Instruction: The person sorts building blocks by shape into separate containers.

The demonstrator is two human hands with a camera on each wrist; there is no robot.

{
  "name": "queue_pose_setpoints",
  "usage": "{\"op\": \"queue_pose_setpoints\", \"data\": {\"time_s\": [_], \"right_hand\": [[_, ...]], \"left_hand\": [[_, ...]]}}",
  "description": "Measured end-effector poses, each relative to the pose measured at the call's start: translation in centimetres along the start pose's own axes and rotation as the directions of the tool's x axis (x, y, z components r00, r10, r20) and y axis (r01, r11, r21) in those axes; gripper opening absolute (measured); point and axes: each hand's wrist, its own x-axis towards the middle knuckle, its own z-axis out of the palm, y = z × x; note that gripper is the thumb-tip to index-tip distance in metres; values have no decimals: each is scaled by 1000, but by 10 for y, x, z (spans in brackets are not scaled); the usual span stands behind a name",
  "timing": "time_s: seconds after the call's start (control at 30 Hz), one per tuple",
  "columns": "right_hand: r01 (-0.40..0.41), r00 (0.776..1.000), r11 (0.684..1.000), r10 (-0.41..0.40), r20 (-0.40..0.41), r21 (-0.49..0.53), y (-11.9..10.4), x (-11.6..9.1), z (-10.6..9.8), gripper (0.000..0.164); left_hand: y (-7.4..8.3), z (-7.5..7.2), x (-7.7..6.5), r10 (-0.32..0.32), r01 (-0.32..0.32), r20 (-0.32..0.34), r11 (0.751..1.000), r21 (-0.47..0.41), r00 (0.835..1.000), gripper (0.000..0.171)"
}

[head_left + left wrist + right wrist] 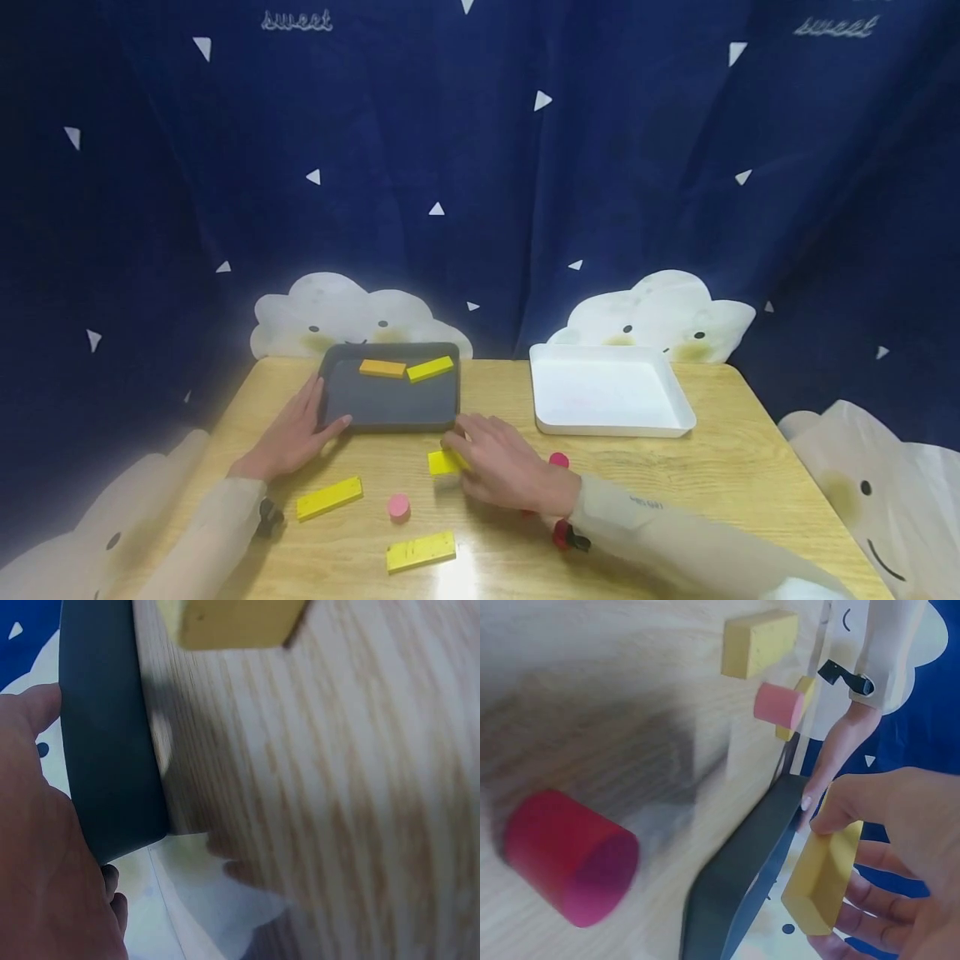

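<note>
My right hand [502,462] pinches a yellow rectangular block [442,463] between thumb and fingers, just off the front right corner of a dark grey tray [390,406]. The right wrist view shows that yellow block [817,889] held above the table, near the tray's edge. My left hand [292,435] rests against the tray's front left corner, fingers extended along its left side and thumb by the front rim. Inside the tray lie an orange block [382,368] and a yellow block [431,369], toward the back.
A white tray [611,392] stands at the back right. On the wooden table lie two more yellow blocks [330,498], a pink cylinder [399,507] and red cylinders [558,460], partly hidden by my right arm. A dark blue curtain [480,167] hangs behind.
</note>
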Motion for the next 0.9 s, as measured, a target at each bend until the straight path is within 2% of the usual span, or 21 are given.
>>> {"op": "queue_pose_setpoints", "data": {"time_s": [0.2,0.43,0.57,0.9], "right_hand": [[-4,1000,1000,4,-29,7,4,17,-2,40],[-47,998,999,48,-45,27,10,46,-6,42],[-33,998,999,35,-57,24,12,60,-7,42],[-11,998,998,7,-61,-60,13,96,-1,43]], "left_hand": [[0,0,1,-4,4,12,1000,8,1000,104],[1,-3,0,-11,11,22,1000,2,1000,104],[2,-4,0,-13,13,25,1000,2,1000,104],[-1,-1,2,-16,16,30,1000,11,999,105]]}}
